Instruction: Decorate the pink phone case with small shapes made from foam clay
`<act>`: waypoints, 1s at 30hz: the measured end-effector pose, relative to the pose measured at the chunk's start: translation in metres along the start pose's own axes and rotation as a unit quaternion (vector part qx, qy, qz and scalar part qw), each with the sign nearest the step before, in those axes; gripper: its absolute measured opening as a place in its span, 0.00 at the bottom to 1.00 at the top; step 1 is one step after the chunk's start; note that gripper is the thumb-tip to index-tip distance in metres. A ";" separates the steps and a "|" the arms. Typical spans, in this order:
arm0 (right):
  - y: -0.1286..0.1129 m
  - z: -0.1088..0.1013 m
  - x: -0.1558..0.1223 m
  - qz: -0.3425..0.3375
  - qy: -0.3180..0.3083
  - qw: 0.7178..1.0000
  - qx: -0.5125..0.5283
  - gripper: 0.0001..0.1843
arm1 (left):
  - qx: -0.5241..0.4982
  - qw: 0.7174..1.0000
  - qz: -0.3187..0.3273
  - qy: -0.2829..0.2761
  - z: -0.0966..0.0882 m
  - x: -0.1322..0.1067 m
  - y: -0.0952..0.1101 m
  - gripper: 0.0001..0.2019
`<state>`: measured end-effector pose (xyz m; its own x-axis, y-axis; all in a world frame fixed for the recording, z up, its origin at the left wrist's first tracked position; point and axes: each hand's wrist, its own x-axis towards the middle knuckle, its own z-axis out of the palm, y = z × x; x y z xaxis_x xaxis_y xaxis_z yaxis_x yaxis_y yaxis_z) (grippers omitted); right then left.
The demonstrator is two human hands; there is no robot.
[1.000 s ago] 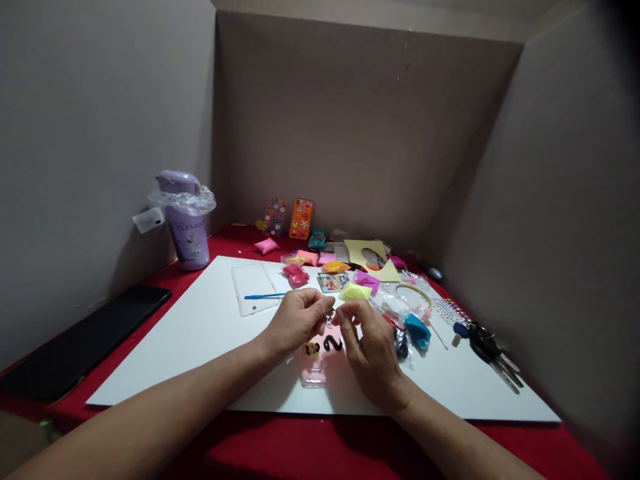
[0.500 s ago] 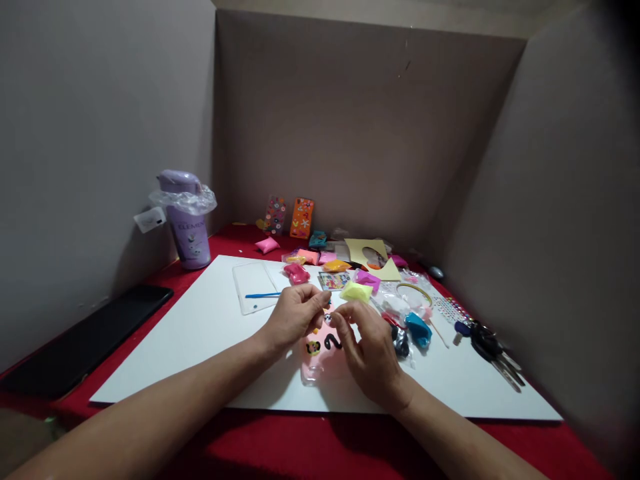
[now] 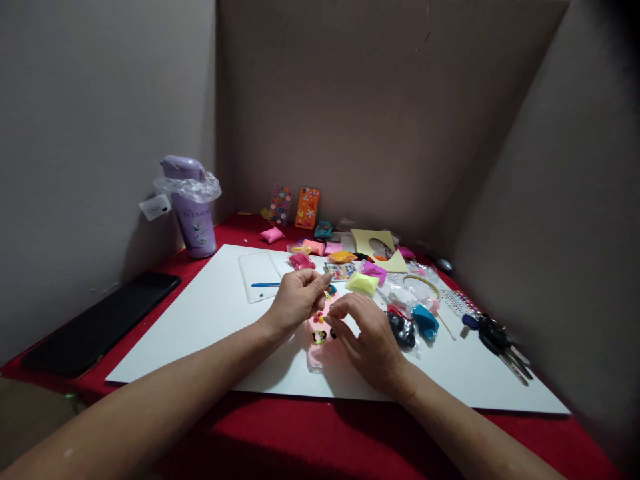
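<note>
A pink phone case (image 3: 320, 360) with small coloured clay decorations lies on the white board (image 3: 200, 333), partly hidden by my hands. Over its far left side is my left hand (image 3: 299, 295), thumb and forefinger pressed together; anything between them is too small to name. My right hand (image 3: 370, 340) bends over the case's right side, thumb and forefinger pinched close to a red-and-yellow decoration (image 3: 319, 317). Whether that pinch holds a bit of clay cannot be made out. A round yellow-and-black face piece (image 3: 319, 337) shows on the case below the fingertips.
Beyond my left hand are a clear case (image 3: 245, 277) and a blue stick tool (image 3: 265, 285). Clay packets, such as a yellow one (image 3: 362, 283) and a blue one (image 3: 425, 321), crowd the right. Keys (image 3: 500, 343), a black phone (image 3: 105, 327) and a purple tumbler (image 3: 195, 223) flank the board.
The camera view has tilted slightly, shifting the scene up and right. My right fingertips have come slightly left and nearer over the case, covering most of the black squiggle. My left hand keeps its pinch.
</note>
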<state>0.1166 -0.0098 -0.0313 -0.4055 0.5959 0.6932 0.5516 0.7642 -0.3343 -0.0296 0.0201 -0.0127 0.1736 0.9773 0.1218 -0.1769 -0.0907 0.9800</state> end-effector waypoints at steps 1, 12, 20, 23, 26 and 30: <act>0.000 0.000 0.000 0.003 0.000 1.000 0.008 0.06 | 0.000 1.000 0.001 0.003 0.000 0.000 0.000 0.17; -0.001 0.001 0.000 0.004 -0.044 0.999 0.006 0.09 | 0.000 1.000 0.013 0.003 -0.001 0.001 -0.001 0.16; 0.002 0.004 -0.001 -0.008 -0.052 0.998 0.027 0.06 | -0.008 1.000 0.010 0.006 -0.001 0.001 -0.001 0.17; 0.001 0.004 -0.001 -0.011 -0.065 0.998 0.019 0.06 | -0.010 1.000 0.013 0.005 -0.001 0.000 -0.001 0.17; 0.000 0.003 -0.001 -0.008 -0.075 0.997 0.008 0.08 | -0.013 1.000 0.018 0.005 -0.001 0.000 0.000 0.17; 0.000 0.004 -0.003 -0.007 -0.076 0.997 0.009 0.05 | -0.016 1.000 0.015 0.009 -0.001 0.000 0.001 0.17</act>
<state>0.1152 -0.0101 -0.0356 -0.5189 0.6151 0.5937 0.5333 0.7757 -0.3375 -0.0304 0.0202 -0.0123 0.1493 0.9776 0.1485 -0.2135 -0.1148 0.9702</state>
